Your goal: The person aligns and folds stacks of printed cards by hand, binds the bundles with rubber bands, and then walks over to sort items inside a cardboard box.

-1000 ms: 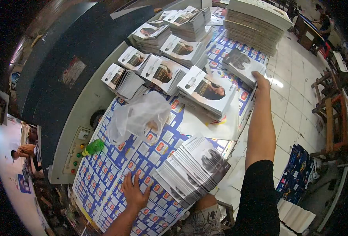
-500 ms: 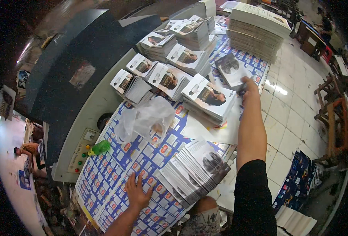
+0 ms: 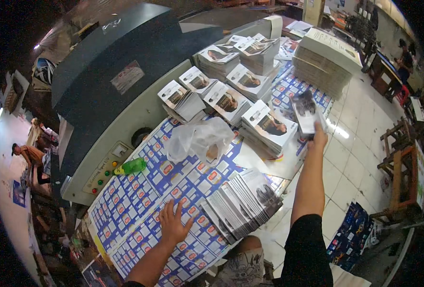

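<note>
My right hand (image 3: 318,137) is closed on the near end of a small stack of grey-and-white booklets (image 3: 306,111), tilted beside the table's right edge. My left hand (image 3: 175,225) rests on the printed blue-and-white sheet (image 3: 147,229), its fingers spread and nothing in them. Just right of that hand, a fanned row of booklets (image 3: 240,203) lies overlapped along the near table edge. Beyond it stands a stack of white-covered booklets (image 3: 271,125) with a picture on top, and several similar stacks (image 3: 227,103) extend behind it.
A crumpled clear plastic bag (image 3: 197,139) and a green bottle (image 3: 134,166) lie by a grey machine (image 3: 106,143) on the left. A tall paper pile (image 3: 324,62) stands at the far right. Wooden frames (image 3: 398,172) stand on the tiled floor. A person (image 3: 30,153) bends at far left.
The booklets in my right hand have tilted and come slightly nearer. My left hand stays open over the sheet. The whole view has shifted a little.
</note>
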The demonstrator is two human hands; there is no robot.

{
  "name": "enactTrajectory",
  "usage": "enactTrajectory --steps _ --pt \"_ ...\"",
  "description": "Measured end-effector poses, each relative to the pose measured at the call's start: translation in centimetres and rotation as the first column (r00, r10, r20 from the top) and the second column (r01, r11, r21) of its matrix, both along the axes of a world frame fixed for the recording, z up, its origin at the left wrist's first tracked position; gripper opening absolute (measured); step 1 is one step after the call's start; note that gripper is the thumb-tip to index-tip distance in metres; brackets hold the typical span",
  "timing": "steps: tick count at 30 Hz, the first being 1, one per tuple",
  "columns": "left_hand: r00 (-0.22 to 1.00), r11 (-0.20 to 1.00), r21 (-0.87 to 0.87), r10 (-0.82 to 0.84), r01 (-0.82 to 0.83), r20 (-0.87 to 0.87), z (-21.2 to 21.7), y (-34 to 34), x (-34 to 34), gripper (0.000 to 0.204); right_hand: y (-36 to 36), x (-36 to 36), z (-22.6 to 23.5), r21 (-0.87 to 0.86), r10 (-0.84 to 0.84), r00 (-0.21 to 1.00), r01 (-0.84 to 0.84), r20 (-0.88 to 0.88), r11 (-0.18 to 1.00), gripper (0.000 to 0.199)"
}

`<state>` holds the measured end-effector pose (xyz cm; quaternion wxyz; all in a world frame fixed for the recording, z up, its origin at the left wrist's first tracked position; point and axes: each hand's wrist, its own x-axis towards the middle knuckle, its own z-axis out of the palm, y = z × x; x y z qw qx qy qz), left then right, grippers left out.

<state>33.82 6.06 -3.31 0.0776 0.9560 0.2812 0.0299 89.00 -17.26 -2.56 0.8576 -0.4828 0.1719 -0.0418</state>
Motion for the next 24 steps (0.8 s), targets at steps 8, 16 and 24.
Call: enactTrajectory --steps 8,16,24 --pt "0.997 0.996 -0.044 0.074 -0.075 -0.013 0.7 0.9 -1.6 0.076 -10.3 -18.6 3.7 0.103 0.228 0.942 -0.259 0.247 0.960 0.044" --pt "0.997 0.974 -0.227 -0.013 -0.006 -0.081 1.3 2.7 -0.2 0.078 -11.4 -38.6 -2.9 -0.058 0.732 0.680 -0.730 0.046 0.681 0.048" --pt "0.858 0.569 -0.796 -0.496 0.208 -0.130 14.0 -0.9 -5.7 0.103 0.2 -48.5 10.2 -0.210 0.945 0.312 -0.934 -0.096 0.287 0.054"
